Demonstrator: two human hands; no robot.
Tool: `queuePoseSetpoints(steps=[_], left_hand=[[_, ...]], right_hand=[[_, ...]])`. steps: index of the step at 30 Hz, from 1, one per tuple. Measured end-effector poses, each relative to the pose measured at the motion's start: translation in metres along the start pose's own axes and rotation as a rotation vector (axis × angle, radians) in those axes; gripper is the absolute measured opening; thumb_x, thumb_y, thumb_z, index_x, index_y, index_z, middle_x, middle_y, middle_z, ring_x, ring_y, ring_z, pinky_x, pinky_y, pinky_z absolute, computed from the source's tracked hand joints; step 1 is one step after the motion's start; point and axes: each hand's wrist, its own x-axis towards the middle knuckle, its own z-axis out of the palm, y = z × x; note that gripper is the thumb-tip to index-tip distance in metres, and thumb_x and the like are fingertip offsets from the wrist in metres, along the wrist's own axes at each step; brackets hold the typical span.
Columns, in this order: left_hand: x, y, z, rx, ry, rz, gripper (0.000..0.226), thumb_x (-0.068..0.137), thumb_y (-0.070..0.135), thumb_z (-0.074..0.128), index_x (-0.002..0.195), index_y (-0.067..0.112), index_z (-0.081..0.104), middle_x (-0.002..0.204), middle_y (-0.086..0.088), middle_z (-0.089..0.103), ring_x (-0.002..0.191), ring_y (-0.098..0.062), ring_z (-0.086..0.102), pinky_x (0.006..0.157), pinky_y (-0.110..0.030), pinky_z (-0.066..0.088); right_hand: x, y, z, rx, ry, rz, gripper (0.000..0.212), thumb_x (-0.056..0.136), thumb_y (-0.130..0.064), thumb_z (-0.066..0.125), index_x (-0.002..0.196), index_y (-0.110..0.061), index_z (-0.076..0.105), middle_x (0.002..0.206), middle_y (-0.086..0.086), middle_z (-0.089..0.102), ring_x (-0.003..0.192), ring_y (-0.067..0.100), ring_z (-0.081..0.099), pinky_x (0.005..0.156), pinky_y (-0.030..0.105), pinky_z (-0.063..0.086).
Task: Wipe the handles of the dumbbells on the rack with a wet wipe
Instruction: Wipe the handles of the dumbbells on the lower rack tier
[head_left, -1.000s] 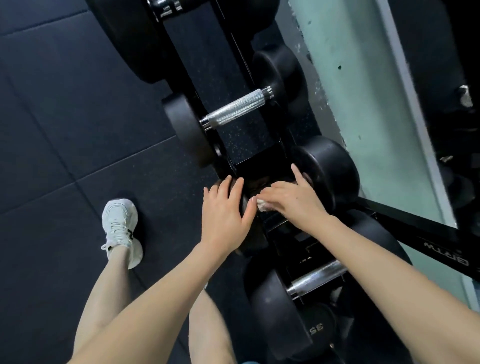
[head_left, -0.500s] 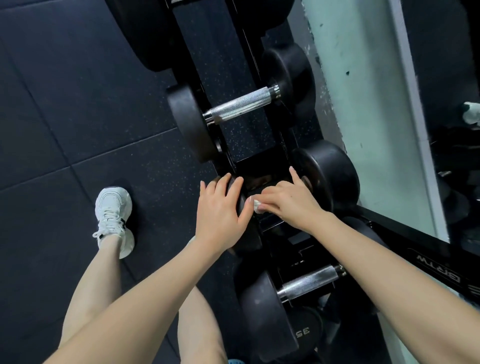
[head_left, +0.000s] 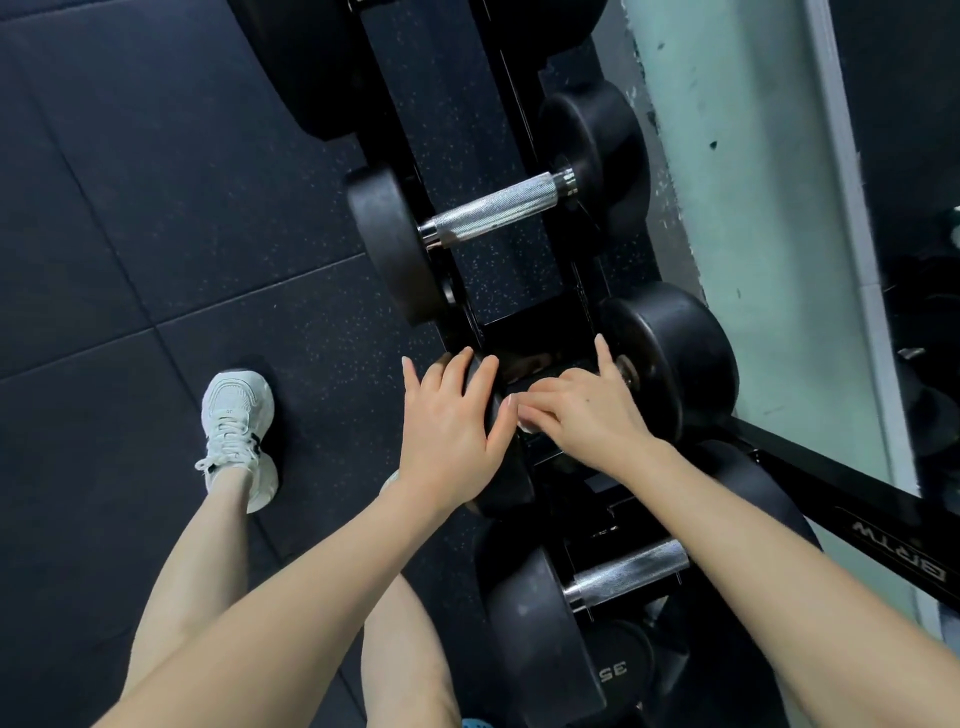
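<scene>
left hand (head_left: 447, 421): fingers flat and spread on the near round end of the middle dumbbell (head_left: 670, 358) | right hand (head_left: 582, 415): fingers curled tight on the white wipe (head_left: 527, 427), first finger sticking out | wipe: on that dumbbell's bar, between its round ends, on the black rack (head_left: 467, 156) | bar: hidden under the hand

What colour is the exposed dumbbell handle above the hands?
Silver knurled metal handle, shown in the head view.
</scene>
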Motion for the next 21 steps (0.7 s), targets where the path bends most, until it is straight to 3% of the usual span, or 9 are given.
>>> queuePoseSetpoints(steps=[4, 6, 9, 11, 13, 15, 17, 19, 21], left_hand=[[0.0, 0.001, 0.0, -0.012, 0.011, -0.001, 0.055, 0.093, 0.048, 0.028, 0.127, 0.013, 0.055, 0.13, -0.013, 0.056, 0.117, -0.032, 0.052, 0.111, -0.059, 0.017], [0.0, 0.001, 0.0, -0.015, 0.014, -0.003, 0.055, 0.093, 0.048, 0.028, 0.127, 0.013, 0.055, 0.131, -0.013, 0.056, 0.117, -0.032, 0.052, 0.112, -0.059, 0.016], [0.0, 0.0, 0.0, -0.025, 0.019, 0.002, 0.055, 0.093, 0.047, 0.028, 0.127, 0.013, 0.056, 0.13, -0.013, 0.056, 0.117, -0.032, 0.052, 0.112, -0.059, 0.017], [0.0, 0.0, 0.0, -0.028, 0.025, 0.004, 0.055, 0.093, 0.047, 0.028, 0.127, 0.013, 0.056, 0.13, -0.013, 0.056, 0.118, -0.032, 0.051, 0.112, -0.059, 0.016], [0.0, 0.0, 0.001, -0.029, 0.03, 0.009, 0.055, 0.093, 0.047, 0.029, 0.127, 0.013, 0.056, 0.13, -0.013, 0.056, 0.118, -0.032, 0.052, 0.112, -0.058, 0.015], [0.0, -0.001, 0.001, -0.033, 0.046, 0.008, 0.055, 0.093, 0.046, 0.03, 0.126, 0.012, 0.057, 0.129, -0.014, 0.057, 0.117, -0.032, 0.052, 0.112, -0.058, 0.016], [0.0, 0.0, 0.001, -0.034, 0.054, 0.007, 0.054, 0.093, 0.046, 0.03, 0.125, 0.012, 0.057, 0.128, -0.014, 0.058, 0.116, -0.032, 0.053, 0.111, -0.058, 0.016], [0.0, 0.0, 0.002, -0.032, 0.057, 0.007, 0.054, 0.093, 0.046, 0.031, 0.125, 0.012, 0.058, 0.127, -0.014, 0.058, 0.116, -0.032, 0.053, 0.111, -0.058, 0.017], [0.0, 0.0, 0.002, -0.032, 0.049, 0.007, 0.054, 0.093, 0.046, 0.031, 0.125, 0.011, 0.058, 0.127, -0.014, 0.058, 0.117, -0.032, 0.053, 0.111, -0.058, 0.017]], right_hand=[[0.003, 0.024, -0.012, -0.048, -0.066, -0.045, 0.039, 0.094, -0.053, 0.026, 0.108, -0.04, 0.06, 0.104, -0.017, 0.065, 0.1, 0.007, 0.059, 0.11, 0.038, -0.02], [0.009, 0.027, -0.021, -0.124, -0.142, -0.071, 0.032, 0.094, -0.051, 0.034, 0.107, -0.037, 0.061, 0.098, -0.012, 0.067, 0.098, 0.009, 0.06, 0.11, 0.038, -0.021], [0.023, 0.026, -0.037, -0.304, -0.282, -0.105, 0.026, 0.094, -0.045, 0.038, 0.099, -0.037, 0.062, 0.072, -0.009, 0.057, 0.096, 0.012, 0.06, 0.116, 0.045, -0.011], [0.031, 0.026, -0.044, -0.411, -0.334, -0.118, 0.028, 0.094, -0.045, 0.039, 0.104, -0.037, 0.065, 0.077, -0.008, 0.062, 0.098, 0.013, 0.06, 0.116, 0.044, -0.009], [0.038, 0.028, -0.048, -0.415, -0.388, -0.102, 0.032, 0.091, -0.048, 0.044, 0.094, -0.03, 0.071, 0.077, -0.007, 0.066, 0.095, 0.012, 0.06, 0.116, 0.043, -0.005], [0.046, 0.029, -0.049, -0.277, -0.44, -0.087, 0.028, 0.086, -0.049, 0.052, 0.091, -0.03, 0.072, 0.076, -0.007, 0.069, 0.088, 0.011, 0.059, 0.114, 0.038, 0.015], [0.05, 0.032, -0.05, -0.04, -0.473, -0.053, 0.023, 0.081, -0.046, 0.062, 0.095, -0.032, 0.073, 0.078, -0.007, 0.071, 0.079, 0.008, 0.06, 0.089, 0.028, 0.042], [0.048, 0.032, -0.043, 0.182, -0.484, -0.003, 0.018, 0.079, -0.043, 0.066, 0.093, -0.034, 0.074, 0.074, -0.009, 0.071, 0.071, 0.003, 0.063, 0.071, 0.021, 0.043], [0.041, 0.029, -0.031, 0.379, -0.444, 0.067, 0.018, 0.08, -0.047, 0.066, 0.092, -0.036, 0.074, 0.078, -0.011, 0.072, 0.076, 0.002, 0.065, 0.075, 0.021, 0.046]])
